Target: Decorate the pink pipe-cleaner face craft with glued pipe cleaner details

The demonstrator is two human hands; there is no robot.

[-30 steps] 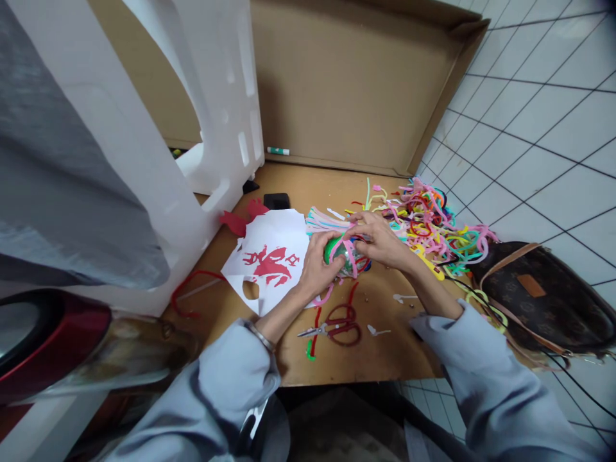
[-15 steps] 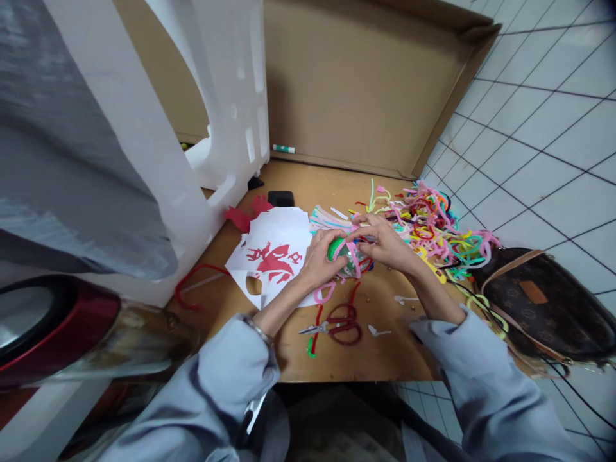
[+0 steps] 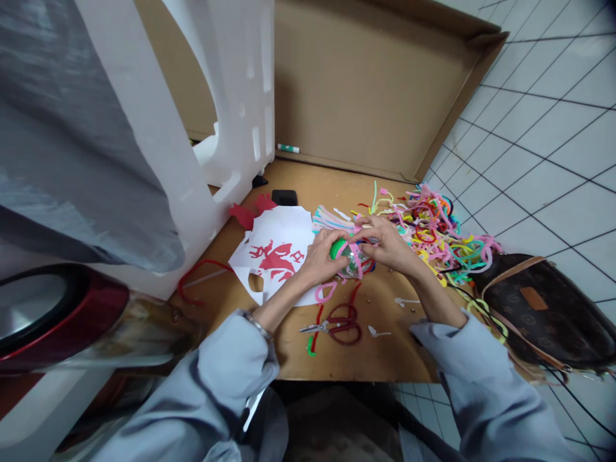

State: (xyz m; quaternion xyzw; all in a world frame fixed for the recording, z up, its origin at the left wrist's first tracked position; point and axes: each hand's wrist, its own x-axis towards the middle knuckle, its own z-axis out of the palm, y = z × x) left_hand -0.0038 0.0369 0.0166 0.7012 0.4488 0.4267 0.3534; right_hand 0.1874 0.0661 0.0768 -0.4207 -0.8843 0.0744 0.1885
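Observation:
Over the middle of the table, my left hand [image 3: 318,262] is closed round a clear round ornament [image 3: 353,264] wrapped with green and pink pipe cleaners. My right hand [image 3: 389,245] meets it from the other side, its thumb and fingers pinching a pink pipe cleaner [image 3: 354,249] across the top. The fingers hide part of the ornament. A bundle of pastel pipe cleaners [image 3: 330,220] lies just behind my left hand. Nearer me are red-handled scissors [image 3: 347,326], lying across a red pipe cleaner [image 3: 316,337] with a green end.
White paper [image 3: 279,226] with red cut-outs lies at left, a tangled pipe-cleaner pile [image 3: 430,221] at right beside a brown handbag [image 3: 553,314]. Cardboard [image 3: 375,83] stands behind. A white plastic rack [image 3: 240,96] and a red-topped container [image 3: 103,321] border the left.
The view has shifted slightly, moving the background a little to the right. Both hands keep nearly the same hold on the ornament and pink pipe cleaner, with only small finger movement.

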